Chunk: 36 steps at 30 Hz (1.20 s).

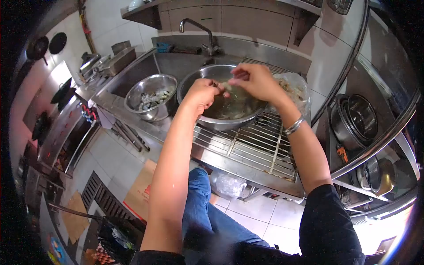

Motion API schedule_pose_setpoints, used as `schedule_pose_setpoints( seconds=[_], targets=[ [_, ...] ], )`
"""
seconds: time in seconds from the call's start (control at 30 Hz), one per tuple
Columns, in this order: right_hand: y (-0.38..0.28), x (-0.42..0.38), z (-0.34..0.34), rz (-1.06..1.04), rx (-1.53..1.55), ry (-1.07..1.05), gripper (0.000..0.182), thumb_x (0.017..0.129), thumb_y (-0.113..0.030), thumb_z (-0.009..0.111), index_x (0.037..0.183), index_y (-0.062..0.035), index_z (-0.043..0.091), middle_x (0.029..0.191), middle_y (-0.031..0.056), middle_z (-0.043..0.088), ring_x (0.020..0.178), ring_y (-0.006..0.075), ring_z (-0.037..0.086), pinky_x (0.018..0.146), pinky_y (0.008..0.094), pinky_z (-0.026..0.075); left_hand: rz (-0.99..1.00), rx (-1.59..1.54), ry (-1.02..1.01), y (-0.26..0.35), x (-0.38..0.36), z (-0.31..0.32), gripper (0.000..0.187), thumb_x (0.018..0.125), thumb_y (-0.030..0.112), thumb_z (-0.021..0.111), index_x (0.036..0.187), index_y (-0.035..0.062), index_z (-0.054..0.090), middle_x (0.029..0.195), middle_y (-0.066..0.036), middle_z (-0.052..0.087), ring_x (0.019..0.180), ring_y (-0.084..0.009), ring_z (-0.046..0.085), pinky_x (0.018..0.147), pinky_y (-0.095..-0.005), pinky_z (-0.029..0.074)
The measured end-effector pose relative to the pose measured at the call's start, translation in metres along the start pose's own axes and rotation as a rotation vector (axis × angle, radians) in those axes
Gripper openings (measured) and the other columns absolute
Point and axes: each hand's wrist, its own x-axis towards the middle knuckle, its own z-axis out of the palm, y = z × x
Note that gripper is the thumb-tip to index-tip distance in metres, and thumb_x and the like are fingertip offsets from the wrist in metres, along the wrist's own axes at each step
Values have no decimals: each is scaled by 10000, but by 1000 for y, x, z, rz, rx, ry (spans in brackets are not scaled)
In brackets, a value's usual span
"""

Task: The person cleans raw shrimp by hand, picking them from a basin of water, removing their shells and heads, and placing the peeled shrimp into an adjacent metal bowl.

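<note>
A large metal bowl [227, 125] of cloudy water rests on a wire rack over the sink counter. Above the water, my left hand [204, 95] has its fingers closed on a small dark piece, perhaps a shrimp. Close beside it, my right hand [254, 81] pinches at a small pale piece between the two hands; its exact shape is too small to tell. To the left stands a smaller metal bowl [160, 115] with grey and whitish pieces inside. A clear plastic bag [295, 90] with brownish contents lies right of the large bowl.
Behind the bowls are a faucet [198, 25] and a sink basin [132, 70]. The wire rack [247, 150] extends toward the front edge. Stacked pots [349, 119] stand on a shelf at the right. A stove [70, 137] is at the left.
</note>
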Motion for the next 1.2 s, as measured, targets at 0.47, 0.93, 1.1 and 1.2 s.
schedule_pose_setpoints(
  seconds=[0.47, 0.93, 1.1, 1.2],
  targets=[
    [-4, -4, 30, 128, 168, -21, 193, 779, -169, 695, 934, -55, 711, 749, 149, 682, 678, 225, 664, 662, 321, 503, 123, -188, 132, -3, 0, -5, 169, 806, 78, 680, 964, 21, 655, 647, 22, 571, 419, -21, 377, 355, -192, 216],
    [-10, -5, 28, 228, 220, -128, 183, 747, -183, 682, 852, -37, 716, 720, 150, 676, 661, 232, 671, 647, 333, 512, 168, -127, 286, -5, -1, 0, 111, 824, 126, 689, 824, 20, 656, 547, 26, 510, 389, -43, 378, 341, -214, 214],
    [4, -4, 35, 208, 174, -25, 177, 746, -146, 648, 844, -9, 705, 709, 148, 673, 628, 200, 668, 620, 321, 515, 171, -256, 354, -1, -2, -1, 126, 810, 118, 691, 759, 5, 667, 542, 3, 537, 384, -63, 405, 337, -236, 242],
    [6, -5, 33, 224, 251, 34, 186, 740, -135, 644, 859, -2, 697, 705, 147, 668, 652, 192, 669, 632, 317, 514, 150, -217, 386, 0, -4, 2, 133, 802, 126, 694, 747, 7, 671, 530, 4, 533, 378, -60, 402, 334, -237, 239]
  ],
)
